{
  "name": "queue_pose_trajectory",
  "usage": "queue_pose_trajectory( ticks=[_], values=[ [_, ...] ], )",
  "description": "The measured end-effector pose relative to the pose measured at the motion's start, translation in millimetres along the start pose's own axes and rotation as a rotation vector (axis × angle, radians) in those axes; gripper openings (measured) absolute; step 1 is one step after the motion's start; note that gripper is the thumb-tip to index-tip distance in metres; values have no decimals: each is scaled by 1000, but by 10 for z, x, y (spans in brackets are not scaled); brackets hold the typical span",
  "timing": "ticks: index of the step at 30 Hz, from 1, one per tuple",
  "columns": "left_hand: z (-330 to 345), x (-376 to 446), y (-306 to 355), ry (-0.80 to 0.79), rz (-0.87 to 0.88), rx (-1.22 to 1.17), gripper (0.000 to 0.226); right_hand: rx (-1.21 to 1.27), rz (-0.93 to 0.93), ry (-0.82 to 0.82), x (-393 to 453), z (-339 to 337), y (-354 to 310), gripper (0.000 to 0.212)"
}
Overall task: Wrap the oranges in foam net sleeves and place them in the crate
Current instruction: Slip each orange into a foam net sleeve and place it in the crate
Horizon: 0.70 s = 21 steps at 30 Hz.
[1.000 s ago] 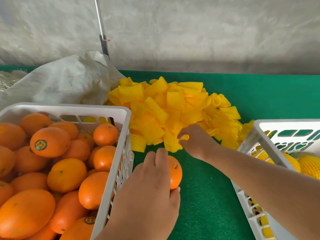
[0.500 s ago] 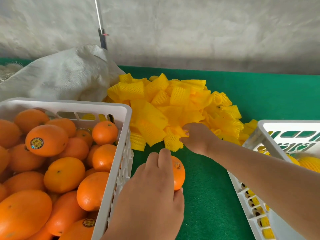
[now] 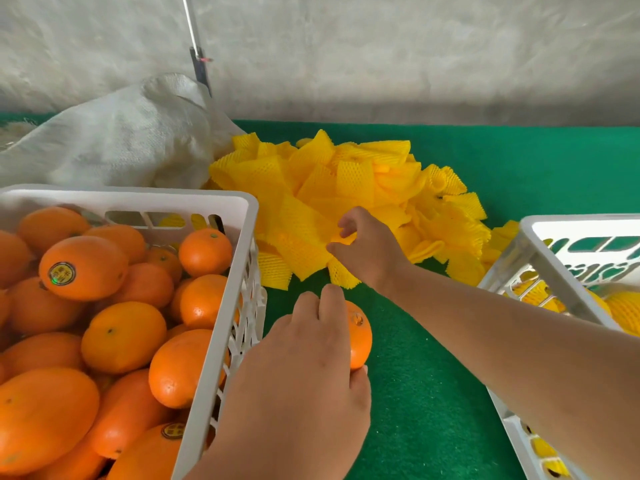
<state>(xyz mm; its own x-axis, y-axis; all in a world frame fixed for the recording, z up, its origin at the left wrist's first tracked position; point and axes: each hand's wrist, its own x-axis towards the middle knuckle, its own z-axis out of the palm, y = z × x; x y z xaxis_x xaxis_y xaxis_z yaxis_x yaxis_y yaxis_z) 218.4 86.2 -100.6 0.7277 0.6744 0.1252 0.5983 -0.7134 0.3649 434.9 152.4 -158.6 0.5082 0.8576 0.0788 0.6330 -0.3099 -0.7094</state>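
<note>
My left hand (image 3: pixel 304 368) grips a bare orange (image 3: pixel 360 332) just above the green mat, right of the full crate. My right hand (image 3: pixel 367 251) reaches into the pile of yellow foam net sleeves (image 3: pixel 339 188) and pinches one sleeve at the pile's near edge with thumb and fingers. A white crate of loose oranges (image 3: pixel 239 202) stands at the left. Another white crate (image 3: pixel 540 237) at the right holds oranges wrapped in yellow sleeves (image 3: pixel 623 306); my right forearm hides part of it.
A white woven sack (image 3: pixel 114 143) lies behind the left crate against a grey wall. A thin metal rod (image 3: pixel 197 53) stands by the sack. Green mat (image 3: pixel 415 393) covers the table between the two crates.
My right hand has pushed a little further into the sleeve pile and its fingers have closed on a sleeve. My left hand still holds the orange in about the same spot.
</note>
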Motion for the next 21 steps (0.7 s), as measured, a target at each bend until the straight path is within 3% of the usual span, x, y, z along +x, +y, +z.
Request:
queue_pose_trajectory(
  ticks=[3,4,7,10,13,16,21],
  values=[
    [18,-3,-26,10,1,12,73,-142,-42,-136,69,162,-158,80],
    [23,-10,-35,16,-1,18,73,-188,-46,-143,107,201,-186,77],
    [32,-39,-51,29,3,45,74,-222,-56,-31,194,225,-255,42],
    [21,-52,-67,24,-9,58,73,-160,-119,52,129,79,-313,33],
    [-16,-44,-35,-21,-65,67,68,-162,-202,-62,-125,-296,-336,31],
    [-62,-24,-2,-31,-108,101,70,-149,-170,-168,-542,-800,-298,19],
    [-86,-40,62,1,57,-38,70,24,-17,-184,-1190,-1339,-238,17]
  ],
)
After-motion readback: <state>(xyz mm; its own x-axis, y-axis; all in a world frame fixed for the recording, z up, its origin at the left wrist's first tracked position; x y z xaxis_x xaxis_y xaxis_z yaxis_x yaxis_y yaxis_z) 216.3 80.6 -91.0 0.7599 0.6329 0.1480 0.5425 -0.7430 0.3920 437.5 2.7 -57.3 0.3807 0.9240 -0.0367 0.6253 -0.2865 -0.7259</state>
